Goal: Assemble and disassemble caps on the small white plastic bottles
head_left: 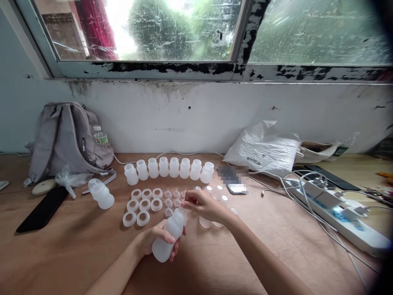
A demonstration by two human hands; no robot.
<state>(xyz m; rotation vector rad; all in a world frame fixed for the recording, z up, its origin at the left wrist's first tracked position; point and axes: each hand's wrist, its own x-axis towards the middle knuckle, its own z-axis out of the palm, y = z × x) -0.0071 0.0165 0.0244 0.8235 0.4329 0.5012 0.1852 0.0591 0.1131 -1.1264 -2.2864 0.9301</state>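
A frosted white baby bottle [167, 239] is wrapped in the fingers of my left hand [162, 237], tilted with its mouth up and to the right. Just above that mouth, my right hand [204, 205] is closed in a pinch; what its fingertips hold, if anything, I cannot make out. Clear nipples [168, 203] lie in rows behind the bottle, partly covered by my right hand. Left of them are several white collar rings [145, 204]. Round clear caps and small white discs [224, 198] lie partly hidden beneath my right forearm.
Several open bottles [174, 167] stand in an arc at the back. A capped bottle [102, 195] stands at left, near a black phone-like slab [43, 209] and a grey backpack [66, 139]. On the right are a phone [238, 188], white plastic bag [264, 145], cables and power strip [365, 237].
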